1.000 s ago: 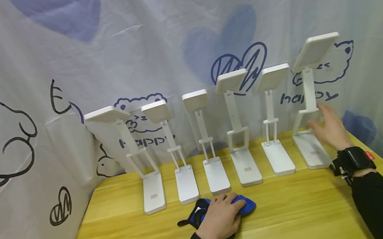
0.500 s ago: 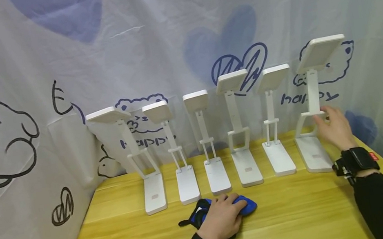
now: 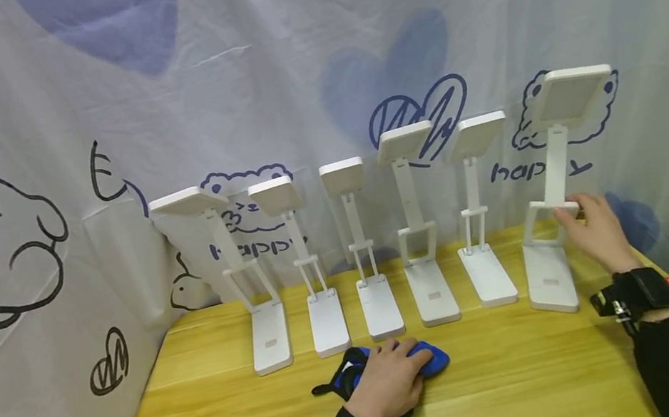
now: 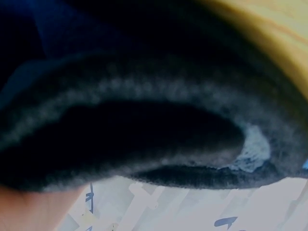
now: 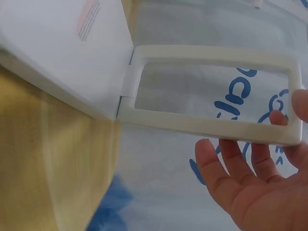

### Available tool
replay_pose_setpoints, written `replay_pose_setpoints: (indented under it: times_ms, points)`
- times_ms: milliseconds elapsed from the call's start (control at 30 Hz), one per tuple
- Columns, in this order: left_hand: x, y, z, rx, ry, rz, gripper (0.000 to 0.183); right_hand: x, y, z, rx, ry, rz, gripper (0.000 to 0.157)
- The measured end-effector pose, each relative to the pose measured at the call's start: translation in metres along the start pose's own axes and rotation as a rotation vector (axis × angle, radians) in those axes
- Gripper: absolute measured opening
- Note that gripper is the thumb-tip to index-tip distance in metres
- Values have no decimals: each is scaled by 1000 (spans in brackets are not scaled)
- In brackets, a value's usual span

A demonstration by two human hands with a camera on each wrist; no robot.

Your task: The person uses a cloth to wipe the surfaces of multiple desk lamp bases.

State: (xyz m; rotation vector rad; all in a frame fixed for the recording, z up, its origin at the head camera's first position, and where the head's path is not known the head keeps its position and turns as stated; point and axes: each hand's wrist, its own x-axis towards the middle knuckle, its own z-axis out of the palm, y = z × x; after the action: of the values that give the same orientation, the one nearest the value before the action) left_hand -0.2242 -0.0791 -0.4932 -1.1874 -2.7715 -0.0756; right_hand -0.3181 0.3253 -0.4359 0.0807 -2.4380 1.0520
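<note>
A white folding desk lamp (image 3: 551,280) stands upright at the right end of a row of similar lamps. My right hand (image 3: 601,237) pinches the upper corner of its hinged frame. In the right wrist view, the thumb and fingers (image 5: 231,156) are at the end of the lamp's open frame (image 5: 207,126), away from the base. My left hand (image 3: 387,384) grips a blue-and-black fabric item (image 3: 433,359), partly covering it on the table. The left wrist view shows only a dark, soft-edged opening (image 4: 144,86) close up; the item's exact kind cannot be told.
Several more white lamps (image 3: 432,295) stand along the back of the wooden table (image 3: 222,412), heads raised. A printed white curtain (image 3: 277,44) hangs right behind them and along both sides. The table's right edge runs close to my right forearm.
The rightmost lamp has shifted right and slightly nearer, its base and head turning. My right hand has moved with it. The left hand has stayed on the fabric item.
</note>
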Motion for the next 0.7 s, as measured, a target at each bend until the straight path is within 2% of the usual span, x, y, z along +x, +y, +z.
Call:
replay_pose_setpoints:
  times_ms: [167,400,533,700]
  points:
    - [0,0,0,0,3,3,34,-8,3,-3,102,-59,39,52]
    - [0,-1,-3,-2,0,5,34,-18,6,-6,165,-175,93,58]
    - [0,-1,-3,-12,-2,2,34,-22,9,-5,211,-215,85,58]
    - [0,0,-1,-19,-7,-4,35,-25,19,-2,186,-248,40,55]
